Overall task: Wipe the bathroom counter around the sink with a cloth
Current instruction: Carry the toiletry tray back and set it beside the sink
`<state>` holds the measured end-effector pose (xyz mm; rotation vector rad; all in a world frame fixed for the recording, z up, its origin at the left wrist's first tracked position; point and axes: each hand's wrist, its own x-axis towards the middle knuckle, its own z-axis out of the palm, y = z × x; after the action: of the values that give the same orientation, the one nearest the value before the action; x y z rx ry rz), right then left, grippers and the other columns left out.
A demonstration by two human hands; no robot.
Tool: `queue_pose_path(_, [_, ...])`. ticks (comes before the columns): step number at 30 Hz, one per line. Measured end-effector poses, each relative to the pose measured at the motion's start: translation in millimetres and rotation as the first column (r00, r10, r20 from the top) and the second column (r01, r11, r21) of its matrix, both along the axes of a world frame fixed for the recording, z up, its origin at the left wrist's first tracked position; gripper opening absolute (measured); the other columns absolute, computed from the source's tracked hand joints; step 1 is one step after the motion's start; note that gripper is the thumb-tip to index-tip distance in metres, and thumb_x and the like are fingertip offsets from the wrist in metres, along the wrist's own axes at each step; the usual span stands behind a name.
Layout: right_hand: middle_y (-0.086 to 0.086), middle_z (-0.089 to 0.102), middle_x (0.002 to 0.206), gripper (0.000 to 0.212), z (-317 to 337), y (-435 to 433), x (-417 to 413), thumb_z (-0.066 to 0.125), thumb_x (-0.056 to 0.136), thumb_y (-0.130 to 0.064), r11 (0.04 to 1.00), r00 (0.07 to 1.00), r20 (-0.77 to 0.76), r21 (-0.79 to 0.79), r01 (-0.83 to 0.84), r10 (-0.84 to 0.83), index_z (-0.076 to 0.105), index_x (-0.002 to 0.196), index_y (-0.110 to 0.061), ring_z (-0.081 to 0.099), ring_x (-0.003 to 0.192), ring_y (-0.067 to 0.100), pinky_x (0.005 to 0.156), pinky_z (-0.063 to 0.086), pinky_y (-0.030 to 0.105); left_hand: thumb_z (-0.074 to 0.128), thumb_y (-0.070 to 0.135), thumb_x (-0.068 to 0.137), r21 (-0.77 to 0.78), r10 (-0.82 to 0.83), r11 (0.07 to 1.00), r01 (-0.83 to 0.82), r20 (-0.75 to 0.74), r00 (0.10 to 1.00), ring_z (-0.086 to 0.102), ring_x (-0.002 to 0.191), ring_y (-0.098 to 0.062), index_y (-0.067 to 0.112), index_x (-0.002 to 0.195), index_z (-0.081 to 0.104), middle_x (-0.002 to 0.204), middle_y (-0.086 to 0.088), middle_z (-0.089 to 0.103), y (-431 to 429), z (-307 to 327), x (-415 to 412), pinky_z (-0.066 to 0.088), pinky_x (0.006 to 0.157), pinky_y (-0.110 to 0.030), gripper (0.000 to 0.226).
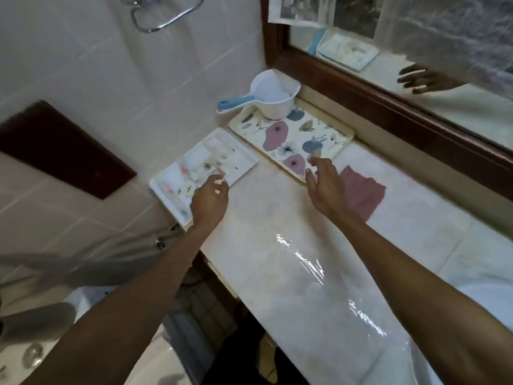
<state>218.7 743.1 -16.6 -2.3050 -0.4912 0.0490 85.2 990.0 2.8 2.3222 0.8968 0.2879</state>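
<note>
Just beside right grip [324, 184], pink cloth [363, 193]

Dim, warm indoor light, even and soft; no lamp shows, and the brightest marks are crinkled white streaks of glare on the glossy bench [277, 232], running from the middle toward the lower right; shadows are faint, only a weak darkening on the bench beside the right hand [324, 187] and under the left hand [209, 201]; both hands are slightly smeared by motion; the lower left corner is heavily blurred into grey streaks; the mirror [444, 65] at upper right looks hazy; wide-angle bending curves the wall tiles [83, 65] and the mirror's frame toward the edges.
</note>
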Motion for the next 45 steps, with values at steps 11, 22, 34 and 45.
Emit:
queue_pose_path(11, [0.009,0.061,0.125,0.034,-2.3,115.3,12.1,0.049,0.098,-0.032,0.957,0.957,-0.215,-0.172,-0.234,0.196,0.055,0.125,-0.012,0.060,0.104,0.027,0.088,0.047,0.036,0.055,0.022,0.101,-0.237,0.425,0.838,-0.492,-0.283,0.860,0.053,0.124,-0.042,0.000,0.141,0.041,0.141,-0.024,0.049,123.8,-11.6,-44.5,0.046,0.089,-0.042,0.048])
queue_pose_path(22, [0.020,0.053,0.130,0.043,-15.0,194.0,29.6,0.052,0.096,-0.031,0.939,0.969,-0.211,-0.291,-0.186,0.127,0.048,0.132,-0.008,0.053,0.116,0.037,0.096,0.043,0.041,0.060,0.008,0.090,-0.363,0.278,0.860,-0.359,-0.258,0.925,0.061,0.120,-0.036,0.013,0.146,0.045,0.138,-0.014,0.060,171.5,-38.2,-44.2,0.054,0.092,-0.035,0.058])
queue_pose_path(34, [0.029,0.045,0.133,0.058,-35.4,217.5,6.6,0.054,0.095,-0.031,0.934,0.943,-0.330,-0.347,-0.085,-0.036,0.034,0.144,-0.005,0.047,0.123,0.043,0.099,0.039,0.043,0.060,0.009,0.087,-0.363,0.047,0.925,-0.115,-0.191,0.980,0.068,0.095,-0.026,0.025,0.129,0.059,0.100,0.001,0.070,197.5,-44.8,-67.3,0.055,0.074,-0.029,0.045])
queue_pose_path(45, [0.018,0.051,0.140,0.073,-3.5,95.2,-44.4,0.076,0.082,-0.023,0.976,0.940,-0.318,-0.212,0.058,-0.124,0.040,0.142,-0.005,0.049,0.128,0.035,0.099,0.040,0.037,0.046,-0.004,0.082,-0.371,-0.075,0.928,0.019,-0.136,0.988,0.040,0.061,-0.017,0.027,0.069,0.049,0.060,0.008,0.041,129.7,-22.7,-62.1,0.032,0.056,-0.023,0.034])
